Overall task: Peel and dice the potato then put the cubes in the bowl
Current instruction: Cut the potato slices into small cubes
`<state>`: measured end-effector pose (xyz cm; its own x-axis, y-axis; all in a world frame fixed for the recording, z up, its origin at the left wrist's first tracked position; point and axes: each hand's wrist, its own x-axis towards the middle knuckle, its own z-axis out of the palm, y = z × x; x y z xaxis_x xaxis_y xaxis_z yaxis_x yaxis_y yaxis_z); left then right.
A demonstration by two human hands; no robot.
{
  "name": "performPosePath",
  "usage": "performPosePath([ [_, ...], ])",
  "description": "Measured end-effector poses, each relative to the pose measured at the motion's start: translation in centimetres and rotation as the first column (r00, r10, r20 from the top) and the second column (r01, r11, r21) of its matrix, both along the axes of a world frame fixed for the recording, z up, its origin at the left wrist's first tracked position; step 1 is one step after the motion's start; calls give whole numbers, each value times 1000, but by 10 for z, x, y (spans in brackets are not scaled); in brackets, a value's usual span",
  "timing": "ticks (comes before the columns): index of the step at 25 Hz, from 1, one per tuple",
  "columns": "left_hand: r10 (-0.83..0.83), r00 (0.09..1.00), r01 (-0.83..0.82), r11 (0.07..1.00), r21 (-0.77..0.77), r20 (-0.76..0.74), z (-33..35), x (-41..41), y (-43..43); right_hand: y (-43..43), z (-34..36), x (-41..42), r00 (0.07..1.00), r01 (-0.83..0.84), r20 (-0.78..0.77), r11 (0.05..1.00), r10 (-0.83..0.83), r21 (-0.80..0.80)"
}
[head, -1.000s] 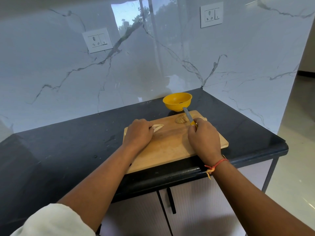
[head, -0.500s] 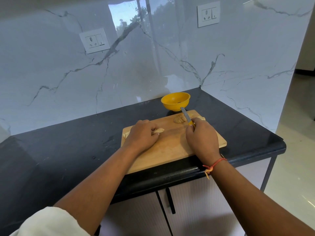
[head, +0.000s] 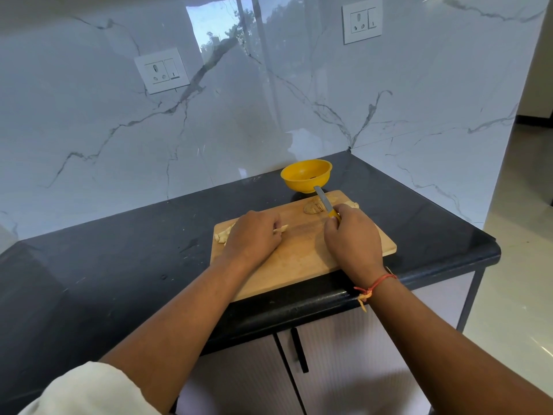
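Note:
A wooden cutting board [head: 299, 259] lies on the black counter. My left hand [head: 254, 236] rests curled over pale potato pieces [head: 281, 229] at the board's left end; more pieces [head: 223, 235] stick out at its left side. My right hand [head: 353, 239] grips a yellow-handled knife [head: 324, 202], blade pointing away toward the bowl. Left of the blade, a sliced potato chunk [head: 312, 206] lies at the board's far edge. The yellow bowl [head: 306, 175] stands just behind the board.
The black counter [head: 119, 265] ends in an edge close to the board on the right and front. Marble walls with two sockets [head: 161, 70] enclose the back corner. Cabinet doors with a black handle [head: 299, 348] sit below.
My left hand has drawn the potato pieces slightly leftward, covering more of them. My right hand and the knife have barely moved.

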<state>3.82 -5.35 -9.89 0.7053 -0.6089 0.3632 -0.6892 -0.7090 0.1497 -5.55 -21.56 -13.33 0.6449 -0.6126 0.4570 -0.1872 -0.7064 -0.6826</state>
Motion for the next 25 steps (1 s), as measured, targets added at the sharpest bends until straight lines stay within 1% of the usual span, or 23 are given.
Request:
performPosePath([
  [3,1,999,-3,999,50,52,4,-6,0,0,0,1,1000,0,-4,1000,0,-2],
  [5,-2,998,-3,997,82,58,8,-8,0,0,0,0,1000,-1,-3,1000,1,-6],
  [12,-1,1000,2,988,157,-5,14,-11,1,1,1,-1,1000,-2,0,1000,2,-4],
  [14,13,999,-6,985,170,-42,16,-11,2,1,1,-2,1000,-7,-3,1000,7,-2],
  [19,13,975,28,983,179,-224,20,1,5,1,2,-2,1000,-5,-6,1000,5,0],
  [22,12,965,36,983,179,-263,20,5,6,1,2,-2,1000,-6,-6,1000,6,2],
  [25,7,957,36,989,143,-289,18,11,5,2,1,-1,1000,-4,-6,1000,4,-1],
])
